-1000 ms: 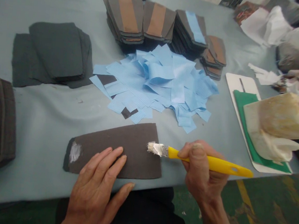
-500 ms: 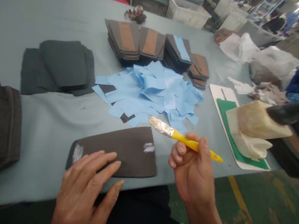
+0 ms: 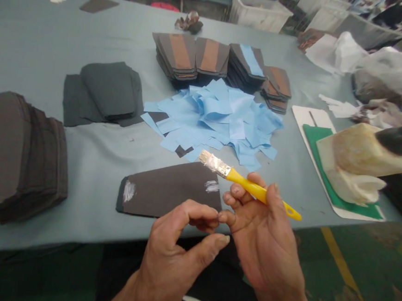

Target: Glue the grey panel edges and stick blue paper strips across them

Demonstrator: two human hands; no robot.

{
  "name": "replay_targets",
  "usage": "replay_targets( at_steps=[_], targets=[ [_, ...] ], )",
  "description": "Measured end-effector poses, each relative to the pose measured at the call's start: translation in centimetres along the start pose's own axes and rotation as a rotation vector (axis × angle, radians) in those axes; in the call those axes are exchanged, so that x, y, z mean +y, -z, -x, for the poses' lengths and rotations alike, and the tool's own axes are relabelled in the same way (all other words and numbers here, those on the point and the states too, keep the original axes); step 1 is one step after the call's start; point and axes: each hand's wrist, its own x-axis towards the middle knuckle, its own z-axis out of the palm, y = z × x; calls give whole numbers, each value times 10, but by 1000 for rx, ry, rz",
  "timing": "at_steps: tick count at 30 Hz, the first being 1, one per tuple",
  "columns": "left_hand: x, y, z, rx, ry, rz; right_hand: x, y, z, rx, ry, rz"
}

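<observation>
My right hand [image 3: 264, 229] grips a yellow-handled paintbrush [image 3: 250, 186] between thumb and fingers, its white-smeared bristles pointing left. Beside it, my left hand [image 3: 182, 251] has curled fingers with the thumb held apart and nothing between them. Its fingertips meet the little finger of my right hand. Behind both hands a dark brown fabric panel [image 3: 166, 187] lies flat at the table's front edge, with a white smear near each end. A dark green layer shows at its left end. Beyond it spreads a loose heap of light blue strips [image 3: 210, 116].
Stacks of dark pieces stand at left [image 3: 2, 149] and behind it [image 3: 104, 92]. Strip-topped stacks [image 3: 178, 56] line the back of the blue heap. At right, a cut-open plastic jug [image 3: 354, 148] rests on a green and white board [image 3: 311, 117]. Plastic bags [image 3: 391, 68] lie farther back.
My left hand has left the brown panel and moved right to the right hand, fingertips against its little finger. The brush stays in my right hand. The camera view has shifted.
</observation>
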Motion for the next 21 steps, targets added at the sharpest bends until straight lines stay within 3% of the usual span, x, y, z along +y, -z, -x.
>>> replay_targets(
  at_steps=[12, 21],
  targets=[
    [1, -28, 5, -100, 322, 366, -9, 13, 18, 20, 57, -13],
    [-2, -51, 8, -170, 325, 550, -22, 26, 33, 119, 32, -109]
  ],
)
